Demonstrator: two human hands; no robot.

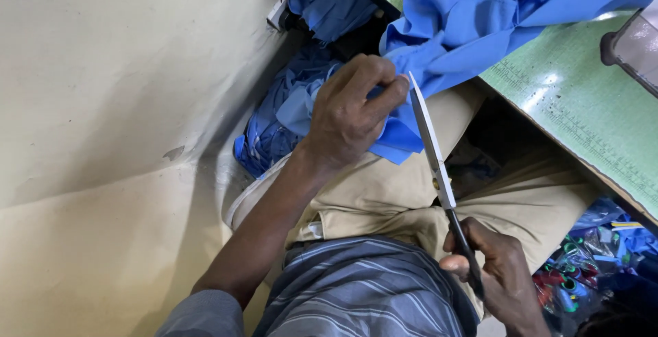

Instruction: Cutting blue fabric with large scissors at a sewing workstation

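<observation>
a: what's the left hand (353,114) doing?

b: it's closed in a pinch on the edge of the bright blue woven cloth (473,32), which trails from the pale green ruled cutting table (582,104) down over the lap of the tan trousers (384,193).

a: and the right hand (497,275)?

b: wrapped around the dark handles of the long steel-bladed scissors (435,165), fingers through the loops. the tips sit right beside the left fingers, touching the cloth edge. i can't tell whether the blades are parted.

a: how would you do that cut well?

b: i'd say keep the cloth taut between the pinch and the table, so the edge doesn't fold under the blade, and keep the left fingertips behind the point. short bites near the tip look safest that close to the knuckles.

a: what's around them?

b: a heap of more blue fabric pieces (274,124) lies beside the left knee, against a wide cream sheet (103,138) covering the floor. a grey machine part (634,45) sits at the table's far corner. coloured scraps and wrappers (582,268) lie low on the right, under the table's edge.
</observation>
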